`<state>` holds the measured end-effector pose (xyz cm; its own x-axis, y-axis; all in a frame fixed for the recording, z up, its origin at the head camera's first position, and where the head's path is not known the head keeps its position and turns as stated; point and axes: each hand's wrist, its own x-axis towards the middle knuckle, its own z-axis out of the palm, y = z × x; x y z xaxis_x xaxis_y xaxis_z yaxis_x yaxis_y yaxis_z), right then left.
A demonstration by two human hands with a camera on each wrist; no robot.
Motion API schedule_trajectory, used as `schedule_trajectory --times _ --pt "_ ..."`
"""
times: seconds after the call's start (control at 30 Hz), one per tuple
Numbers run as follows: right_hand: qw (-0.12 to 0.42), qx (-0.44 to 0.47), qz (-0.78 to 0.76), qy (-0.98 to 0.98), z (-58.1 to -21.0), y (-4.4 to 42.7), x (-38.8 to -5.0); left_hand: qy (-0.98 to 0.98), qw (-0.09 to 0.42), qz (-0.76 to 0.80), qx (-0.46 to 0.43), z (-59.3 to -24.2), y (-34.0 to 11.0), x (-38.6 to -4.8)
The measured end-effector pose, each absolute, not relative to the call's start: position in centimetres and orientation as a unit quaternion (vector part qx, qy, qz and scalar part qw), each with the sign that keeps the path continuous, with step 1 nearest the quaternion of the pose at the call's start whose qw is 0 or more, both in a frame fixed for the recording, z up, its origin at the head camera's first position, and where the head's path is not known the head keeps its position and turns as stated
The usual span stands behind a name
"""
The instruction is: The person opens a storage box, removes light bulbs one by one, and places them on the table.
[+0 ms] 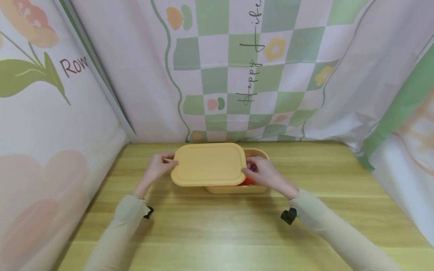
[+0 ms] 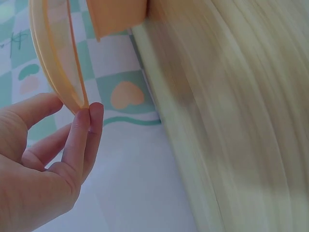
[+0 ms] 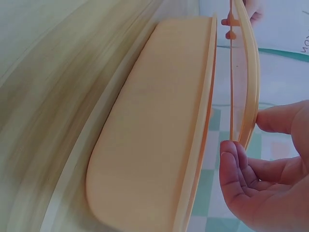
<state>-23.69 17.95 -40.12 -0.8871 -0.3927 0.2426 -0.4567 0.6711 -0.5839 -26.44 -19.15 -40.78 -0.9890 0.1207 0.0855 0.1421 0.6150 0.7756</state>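
Observation:
A yellow rectangular lid (image 1: 209,164) is held above a yellow box (image 1: 237,189), shifted to the left so the box's right part shows, with something red (image 1: 248,181) inside. My left hand (image 1: 156,167) pinches the lid's left end; in the left wrist view, thumb and fingers of that hand (image 2: 53,164) grip the lid's rim (image 2: 60,72). At the lid's right end, my right hand (image 1: 266,173) pinches the edge over the box. The right wrist view has a gap between the lid (image 3: 248,72) and the box (image 3: 149,121), with the right hand (image 3: 270,169) gripping the lid.
The box stands on a wooden table (image 1: 217,229) near its back edge. Behind hangs a curtain (image 1: 213,82) with green and white checks, and a printed white cloth (image 1: 68,150) hangs on the left. Dark devices (image 1: 289,216) are on both wrists.

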Motion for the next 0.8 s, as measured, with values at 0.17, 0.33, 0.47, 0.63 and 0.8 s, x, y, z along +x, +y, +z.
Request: schedule_trajectory --times 0.17,0.33,0.47,0.63,0.8 --pt "0.063 0.242 0.330 -0.910 -40.1 16.5 -23.6 -0.905 0.011 -0.419 -0.068 -40.4 -20.7 -26.1" --pt "0.061 0.247 0.333 -0.908 -39.9 14.7 -23.6 -0.909 0.023 -0.411 -0.065 -40.3 -22.2 -25.8" --pt "0.057 0.250 0.339 -0.905 -39.6 13.3 -23.6 -0.914 0.030 -0.399 -0.060 -40.1 -23.4 -25.7" --pt "0.046 0.261 0.353 -0.898 -39.5 11.9 -23.5 -0.921 0.031 -0.384 -0.054 -39.9 -24.8 -25.6" --pt "0.035 0.277 0.373 -0.885 -39.7 10.5 -23.7 -0.922 0.028 -0.383 -0.054 -39.9 -26.0 -25.6"
